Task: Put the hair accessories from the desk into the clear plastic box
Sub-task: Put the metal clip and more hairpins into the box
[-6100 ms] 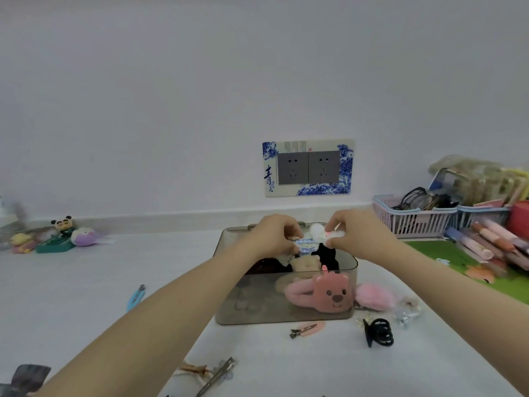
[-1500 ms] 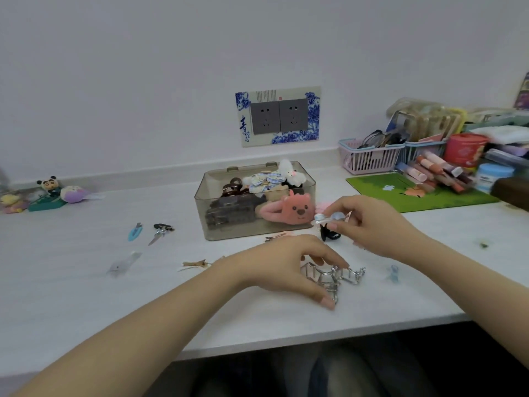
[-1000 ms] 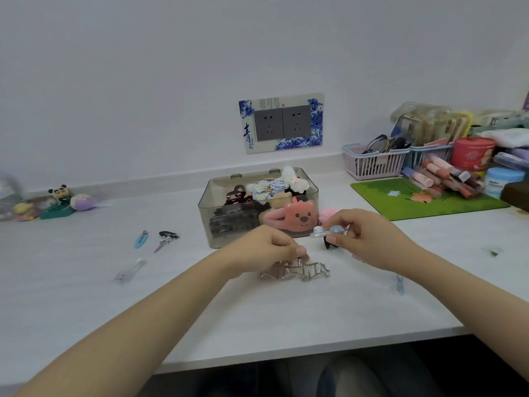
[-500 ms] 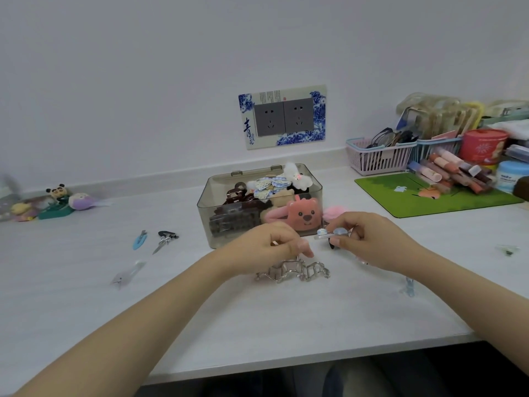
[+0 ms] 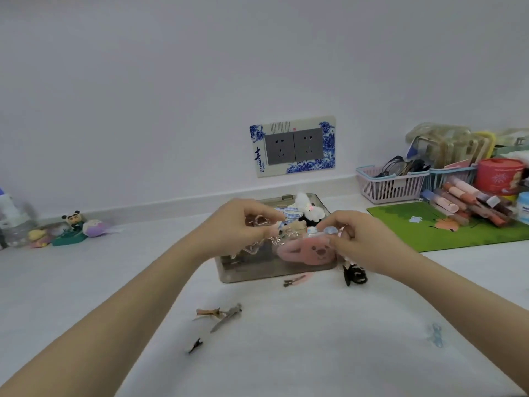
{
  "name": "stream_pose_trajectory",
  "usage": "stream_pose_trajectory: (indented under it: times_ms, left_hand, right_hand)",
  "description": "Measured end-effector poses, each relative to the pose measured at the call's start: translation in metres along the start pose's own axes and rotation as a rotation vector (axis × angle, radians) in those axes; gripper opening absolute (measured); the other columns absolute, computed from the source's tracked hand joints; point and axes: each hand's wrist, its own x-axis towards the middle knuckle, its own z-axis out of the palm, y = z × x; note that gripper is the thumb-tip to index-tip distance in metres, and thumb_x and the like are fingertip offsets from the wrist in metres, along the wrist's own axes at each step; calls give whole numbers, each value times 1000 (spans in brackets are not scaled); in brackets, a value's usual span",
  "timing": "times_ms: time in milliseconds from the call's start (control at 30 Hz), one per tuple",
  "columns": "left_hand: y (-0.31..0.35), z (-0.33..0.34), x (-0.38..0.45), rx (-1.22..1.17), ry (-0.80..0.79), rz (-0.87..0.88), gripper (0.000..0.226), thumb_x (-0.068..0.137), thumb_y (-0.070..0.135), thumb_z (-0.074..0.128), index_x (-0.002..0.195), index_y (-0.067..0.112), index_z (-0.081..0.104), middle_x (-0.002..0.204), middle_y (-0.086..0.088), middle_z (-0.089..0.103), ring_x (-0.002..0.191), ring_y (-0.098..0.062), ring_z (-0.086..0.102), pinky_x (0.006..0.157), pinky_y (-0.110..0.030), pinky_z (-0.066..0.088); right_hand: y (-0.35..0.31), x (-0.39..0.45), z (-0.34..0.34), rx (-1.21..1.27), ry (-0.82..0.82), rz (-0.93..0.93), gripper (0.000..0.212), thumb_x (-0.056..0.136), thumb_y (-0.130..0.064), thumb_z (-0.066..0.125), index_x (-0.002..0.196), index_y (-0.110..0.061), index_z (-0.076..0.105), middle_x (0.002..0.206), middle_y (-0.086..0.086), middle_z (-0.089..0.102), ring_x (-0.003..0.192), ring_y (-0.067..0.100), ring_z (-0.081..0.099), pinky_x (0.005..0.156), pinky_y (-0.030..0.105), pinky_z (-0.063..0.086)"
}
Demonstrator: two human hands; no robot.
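The clear plastic box [image 5: 252,272] stands mid-desk, holding a pink bear clip [image 5: 310,252], a white plush clip [image 5: 307,206] and several others. My left hand [image 5: 233,227] is over the box's left half, shut on a silver metal claw clip [image 5: 263,239]. My right hand [image 5: 363,239] hovers at the box's right side, pinching a small light-blue clip [image 5: 322,231]. On the desk lie a black claw clip [image 5: 355,275], a pink-and-dark clip [image 5: 294,280], a brown clip [image 5: 207,312], a silver clip [image 5: 227,318], a tiny black clip [image 5: 196,345] and a pale blue clip [image 5: 435,335].
A green mat [image 5: 446,227] with tubes, a red tin and pink and blue baskets [image 5: 392,184] fills the right side. Small toy figures [image 5: 71,227] sit at the far left by the wall. A wall socket [image 5: 293,146] is behind the box.
Both hands have risen from the desk and moved over the box, the left carrying the silver claw clip, the right still holding the light-blue clip. The camera has moved closer to the box.
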Motion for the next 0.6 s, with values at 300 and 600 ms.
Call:
stream_pose_trajectory:
  times_ms: [300, 600]
  left_hand:
    - [-20, -40, 56, 197, -174, -159, 15, 80, 17, 69, 92, 20, 77, 81, 0, 73, 69, -6, 59, 66, -12, 46]
    - [-25, -36, 82, 249, -530, -292, 25, 80, 13, 70, 105, 17, 72, 68, 22, 67, 64, 3, 64, 72, -10, 53]
  right_hand:
    - [-10, 59, 14, 14, 87, -13, 9, 85, -29, 62, 94, -28, 64, 97, -9, 64, 49, -14, 50, 45, 9, 33]
    - [-6, 77, 23, 1, 79, 4, 10, 85, -29, 62, 95, -32, 62, 90, -9, 61, 58, -5, 42, 53, 11, 27]
